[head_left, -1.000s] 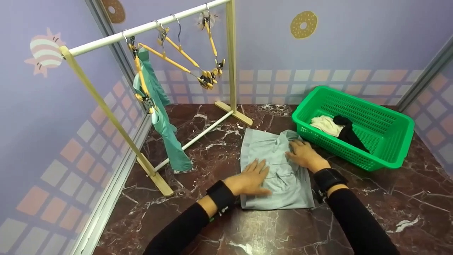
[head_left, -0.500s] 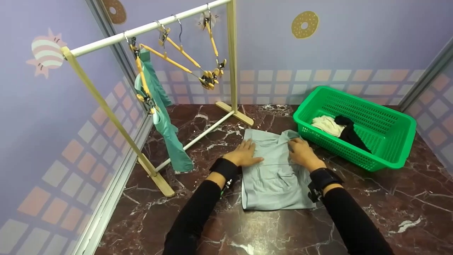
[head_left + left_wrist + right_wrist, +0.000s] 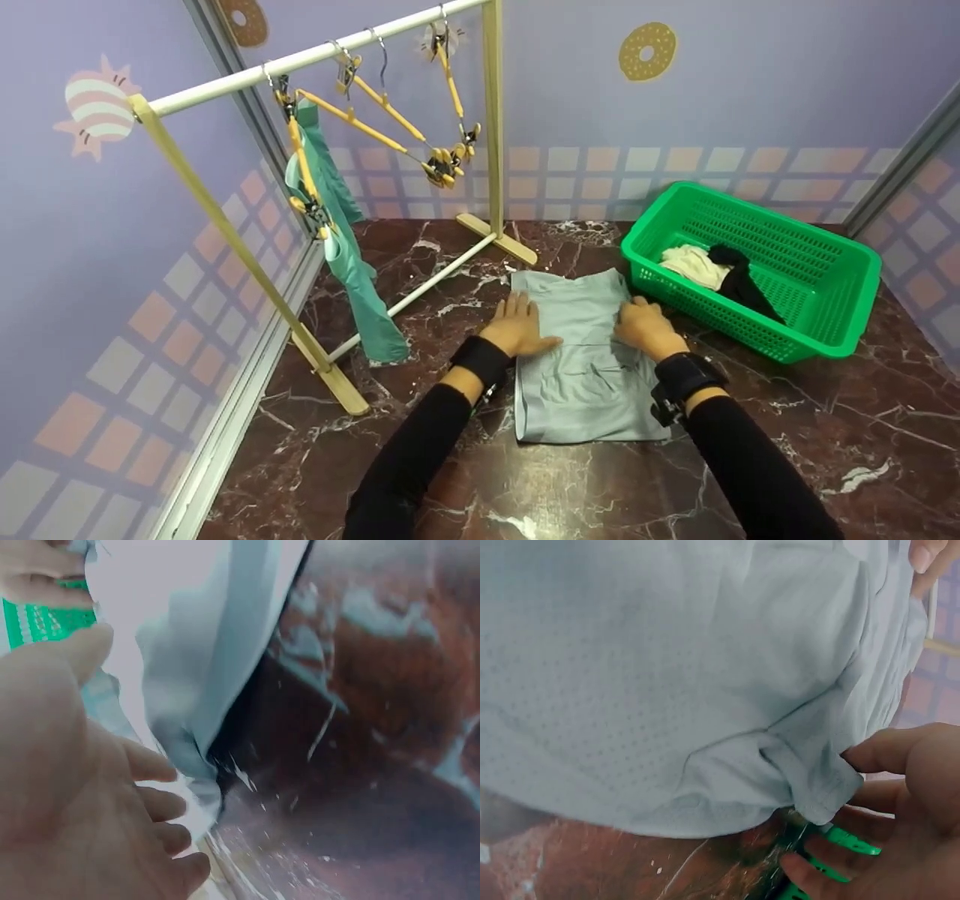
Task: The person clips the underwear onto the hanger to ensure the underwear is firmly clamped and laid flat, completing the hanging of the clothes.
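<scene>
A pair of pale grey underpants [image 3: 577, 375] lies spread on the dark marbled surface, its wide band along the left. My left hand [image 3: 516, 326] rests with straight fingers on the left edge near the top, thumb pointing inward. The left wrist view shows that left hand [image 3: 97, 787] beside the band's edge, fingers loose. On the opposite edge is my right hand [image 3: 646, 328], fingers bent. In the right wrist view the right hand [image 3: 907, 810] pinches a folded corner of the cloth between thumb and fingers. Fine perforations and a curved seam show in the fabric there.
A green basket [image 3: 750, 330] holds a cream cloth [image 3: 694, 266] and a black cloth [image 3: 746, 292] at the right. On the left stands a drying rack [image 3: 217, 217] with several orange clip hangers [image 3: 386, 112]; a teal garment [image 3: 349, 277] hangs from one.
My left hand has moved from the middle of the underpants up to the left edge. The bunched top right corner now lies flatter, with my right hand slightly lower on that edge.
</scene>
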Demonstrator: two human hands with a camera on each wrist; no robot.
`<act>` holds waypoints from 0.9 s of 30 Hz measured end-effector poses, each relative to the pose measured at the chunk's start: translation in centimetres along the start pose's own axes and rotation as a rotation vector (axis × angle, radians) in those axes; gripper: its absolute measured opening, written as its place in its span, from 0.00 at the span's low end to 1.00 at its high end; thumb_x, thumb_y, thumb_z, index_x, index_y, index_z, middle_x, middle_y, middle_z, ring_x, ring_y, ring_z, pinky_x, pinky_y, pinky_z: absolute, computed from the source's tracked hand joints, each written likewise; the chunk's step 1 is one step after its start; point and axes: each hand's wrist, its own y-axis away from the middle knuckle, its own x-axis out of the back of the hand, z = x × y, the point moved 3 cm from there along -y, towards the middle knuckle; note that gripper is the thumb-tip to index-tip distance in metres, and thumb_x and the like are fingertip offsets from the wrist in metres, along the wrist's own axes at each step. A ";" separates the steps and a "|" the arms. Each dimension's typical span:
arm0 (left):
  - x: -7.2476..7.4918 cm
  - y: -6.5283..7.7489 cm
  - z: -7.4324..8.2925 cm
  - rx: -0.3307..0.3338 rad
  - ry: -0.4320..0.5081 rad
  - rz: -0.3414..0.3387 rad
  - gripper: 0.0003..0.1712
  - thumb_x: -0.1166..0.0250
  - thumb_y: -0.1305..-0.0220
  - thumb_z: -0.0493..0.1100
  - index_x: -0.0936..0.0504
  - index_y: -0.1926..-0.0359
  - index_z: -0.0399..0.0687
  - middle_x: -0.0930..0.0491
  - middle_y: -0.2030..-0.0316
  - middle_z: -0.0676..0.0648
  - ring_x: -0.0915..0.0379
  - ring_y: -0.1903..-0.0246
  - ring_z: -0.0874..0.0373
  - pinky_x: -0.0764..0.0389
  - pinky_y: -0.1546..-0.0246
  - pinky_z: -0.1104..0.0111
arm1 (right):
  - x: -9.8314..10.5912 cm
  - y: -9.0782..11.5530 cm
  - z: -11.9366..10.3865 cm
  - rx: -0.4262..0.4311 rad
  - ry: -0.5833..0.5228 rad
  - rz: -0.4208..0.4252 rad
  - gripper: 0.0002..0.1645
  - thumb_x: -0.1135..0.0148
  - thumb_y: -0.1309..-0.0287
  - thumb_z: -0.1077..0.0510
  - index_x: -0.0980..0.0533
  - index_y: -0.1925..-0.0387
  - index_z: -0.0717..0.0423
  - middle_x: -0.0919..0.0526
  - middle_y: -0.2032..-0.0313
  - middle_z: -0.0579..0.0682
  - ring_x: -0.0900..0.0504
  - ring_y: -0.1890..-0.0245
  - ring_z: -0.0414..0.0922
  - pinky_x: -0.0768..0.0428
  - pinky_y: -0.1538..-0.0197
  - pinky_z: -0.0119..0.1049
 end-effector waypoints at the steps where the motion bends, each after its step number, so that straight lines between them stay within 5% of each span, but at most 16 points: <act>1: -0.3 0.3 0.1 -0.027 0.004 -0.010 0.58 0.52 0.30 0.75 0.56 0.20 0.38 0.65 0.20 0.35 0.72 0.21 0.42 0.64 0.21 0.52 | -0.3 0.1 -0.3 0.020 0.006 0.004 0.28 0.49 0.31 0.59 0.31 0.37 0.75 0.36 0.34 0.74 0.36 0.35 0.73 0.28 0.39 0.69; 7: -2.3 1.6 0.0 -0.166 -0.051 -0.056 0.60 0.51 0.31 0.76 0.61 0.19 0.41 0.67 0.19 0.40 0.73 0.20 0.44 0.64 0.20 0.54 | -2.3 1.0 -1.2 0.119 0.037 -0.105 0.44 0.51 0.24 0.45 0.51 0.24 0.72 0.53 0.24 0.72 0.54 0.24 0.69 0.46 0.27 0.71; 11: -2.6 1.4 -0.4 -0.167 -0.071 -0.035 0.57 0.52 0.29 0.75 0.61 0.19 0.43 0.67 0.19 0.42 0.72 0.20 0.46 0.63 0.20 0.55 | -3.4 1.1 -0.7 0.075 0.032 -0.201 0.49 0.56 0.22 0.39 0.58 0.22 0.71 0.61 0.22 0.70 0.61 0.22 0.68 0.55 0.26 0.70; 17: -2.1 2.2 -0.2 -0.203 -0.017 -0.010 0.58 0.55 0.28 0.74 0.63 0.19 0.39 0.69 0.19 0.39 0.74 0.20 0.45 0.64 0.20 0.55 | -3.3 1.0 -0.2 0.088 0.011 -0.200 0.48 0.57 0.22 0.38 0.58 0.22 0.69 0.62 0.22 0.71 0.63 0.23 0.69 0.57 0.26 0.72; 23: -0.1 6.6 -0.7 -0.274 0.088 0.156 0.51 0.50 0.24 0.65 0.61 0.19 0.39 0.70 0.20 0.39 0.74 0.21 0.44 0.64 0.21 0.56 | -2.1 1.7 -1.5 0.197 0.043 -0.093 0.41 0.51 0.23 0.44 0.46 0.23 0.66 0.52 0.23 0.70 0.57 0.24 0.72 0.49 0.28 0.72; 27: 1.5 11.2 -1.4 -0.305 0.145 0.354 0.42 0.45 0.23 0.54 0.51 0.20 0.41 0.59 0.20 0.41 0.62 0.21 0.43 0.55 0.22 0.54 | -1.0 2.6 -3.1 0.290 0.056 0.005 0.38 0.46 0.25 0.49 0.40 0.26 0.68 0.45 0.25 0.69 0.51 0.25 0.72 0.42 0.30 0.73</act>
